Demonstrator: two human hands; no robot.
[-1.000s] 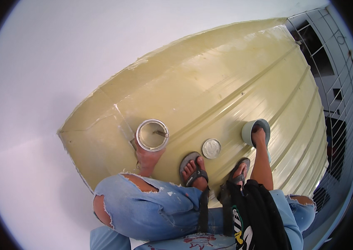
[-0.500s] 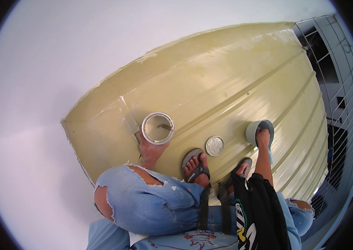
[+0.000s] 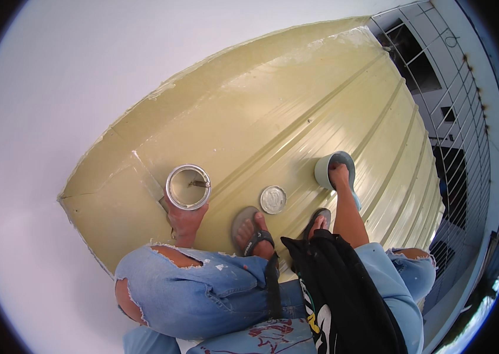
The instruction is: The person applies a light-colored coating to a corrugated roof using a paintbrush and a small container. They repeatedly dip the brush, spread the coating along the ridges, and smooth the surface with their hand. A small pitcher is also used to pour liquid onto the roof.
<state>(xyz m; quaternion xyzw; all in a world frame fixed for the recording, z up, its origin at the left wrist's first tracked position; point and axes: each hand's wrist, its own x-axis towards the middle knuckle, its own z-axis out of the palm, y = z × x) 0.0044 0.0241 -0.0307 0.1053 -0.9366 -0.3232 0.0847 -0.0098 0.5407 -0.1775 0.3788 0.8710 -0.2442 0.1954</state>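
Note:
My left hand [image 3: 186,222] is closed around the near side of an open metal tin [image 3: 188,206]. A pale, creamy substance is in the tin, and the end of a brownish tool [image 3: 200,184] leans against its right inner wall. My right hand [image 3: 338,176] reaches down into a pale green plastic dipper [image 3: 321,172] with a long handle. Its fingers look curled, but their tips and anything they hold are hidden inside. Between the two containers lies a round metal lid [image 3: 273,199], touched by neither hand.
I squat on a cream-coated ribbed metal roof [image 3: 249,130], sandalled feet [image 3: 254,233] near the lid. A white wall [image 3: 72,76] rises along the left and far side. To the right, a metal grille [image 3: 450,88] borders the roof. Black cloth [image 3: 344,289] hangs between my knees.
My view has turned slightly, so the roof and containers appear farther left and more grille shows. Both hands stay at the same containers. The black cloth hangs a little differently.

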